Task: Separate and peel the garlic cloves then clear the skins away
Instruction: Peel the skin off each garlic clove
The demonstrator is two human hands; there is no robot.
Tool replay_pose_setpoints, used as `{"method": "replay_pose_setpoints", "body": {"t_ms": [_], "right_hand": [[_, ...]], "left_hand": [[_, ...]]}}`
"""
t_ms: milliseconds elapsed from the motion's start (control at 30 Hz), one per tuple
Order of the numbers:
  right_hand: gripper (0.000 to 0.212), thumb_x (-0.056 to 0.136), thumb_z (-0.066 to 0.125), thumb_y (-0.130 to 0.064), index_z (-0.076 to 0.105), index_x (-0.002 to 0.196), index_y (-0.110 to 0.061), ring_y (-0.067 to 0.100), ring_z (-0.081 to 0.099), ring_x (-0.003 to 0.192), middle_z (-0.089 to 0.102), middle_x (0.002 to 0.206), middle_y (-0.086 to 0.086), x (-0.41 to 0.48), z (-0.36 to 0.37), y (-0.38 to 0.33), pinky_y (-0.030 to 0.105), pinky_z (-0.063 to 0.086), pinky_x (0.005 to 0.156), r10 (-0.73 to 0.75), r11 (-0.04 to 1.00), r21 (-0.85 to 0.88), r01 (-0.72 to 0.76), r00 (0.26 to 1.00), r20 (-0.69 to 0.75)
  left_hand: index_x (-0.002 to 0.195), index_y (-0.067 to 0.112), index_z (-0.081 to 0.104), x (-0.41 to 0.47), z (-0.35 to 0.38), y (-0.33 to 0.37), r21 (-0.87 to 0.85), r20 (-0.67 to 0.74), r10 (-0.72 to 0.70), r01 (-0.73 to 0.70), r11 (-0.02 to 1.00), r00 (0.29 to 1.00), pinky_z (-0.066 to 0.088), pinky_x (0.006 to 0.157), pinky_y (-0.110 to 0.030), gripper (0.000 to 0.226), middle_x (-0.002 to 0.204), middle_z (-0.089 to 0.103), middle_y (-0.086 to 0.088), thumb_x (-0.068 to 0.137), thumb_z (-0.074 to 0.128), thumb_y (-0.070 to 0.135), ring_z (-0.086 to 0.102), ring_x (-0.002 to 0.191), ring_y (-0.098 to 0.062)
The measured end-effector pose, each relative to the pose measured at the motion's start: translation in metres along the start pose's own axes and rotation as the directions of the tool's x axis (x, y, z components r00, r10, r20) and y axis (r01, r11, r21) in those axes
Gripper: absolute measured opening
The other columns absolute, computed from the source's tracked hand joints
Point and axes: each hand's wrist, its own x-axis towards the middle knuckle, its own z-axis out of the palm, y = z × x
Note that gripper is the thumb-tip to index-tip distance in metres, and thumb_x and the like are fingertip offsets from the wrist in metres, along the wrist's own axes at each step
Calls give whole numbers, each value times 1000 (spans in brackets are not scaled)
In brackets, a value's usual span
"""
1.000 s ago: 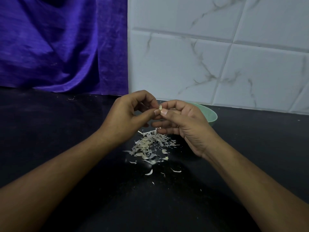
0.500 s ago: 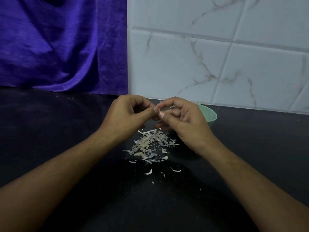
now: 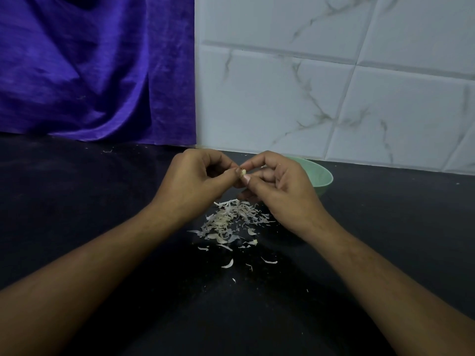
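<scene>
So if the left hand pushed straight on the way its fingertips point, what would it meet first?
The left hand pinches the clove; straight on comes the right hand, also pinching it. The bowl lies beyond, depth unclear.

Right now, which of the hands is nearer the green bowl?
Right. The right hand sits just in front of the green bowl, overlapping its rim; the left hand is farther left, beyond it.

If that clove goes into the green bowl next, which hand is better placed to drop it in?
Probably the right hand: it pinches the garlic clove together with the left hand, and the green bowl sits just behind it.
</scene>
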Motion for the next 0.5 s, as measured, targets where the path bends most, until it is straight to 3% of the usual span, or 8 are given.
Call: {"method": "replay_pose_setpoints", "body": {"t_ms": [133, 367, 500], "right_hand": [[7, 98, 68, -7, 71, 104, -10, 25, 78, 77, 79, 89, 9, 1, -2, -1, 33, 59, 70, 1, 1000, 4, -1, 1000, -14], [11, 98, 67, -3, 72, 104, -11, 23, 79, 80, 80, 90, 6, 0, -1, 2, 43, 64, 79, 3, 999, -38, -3, 1000, -4], [10, 98, 66, -2, 70, 105, -8, 25, 79, 80, 79, 89, 8, -1, 1, 2, 39, 63, 77, 17, 1000, -8, -17, 1000, -6]], "left_hand": [[88, 24, 80, 2, -1, 0, -17, 6, -1, 1, 1000, 1000, 63, 66, -51, 8, 78, 78, 5, 94, 76, 25, 76, 75, -25], [85, 25, 81, 1, 0, -2, 33, -14, 16, -16, 999, 1000, 62, 65, -50, 8, 76, 77, 6, 92, 77, 25, 74, 72, -21], [84, 24, 80, 0, 1, -2, 36, -36, 10, -9, 999, 999, 61, 64, -52, 7, 74, 77, 3, 89, 77, 26, 74, 69, -24]]}}
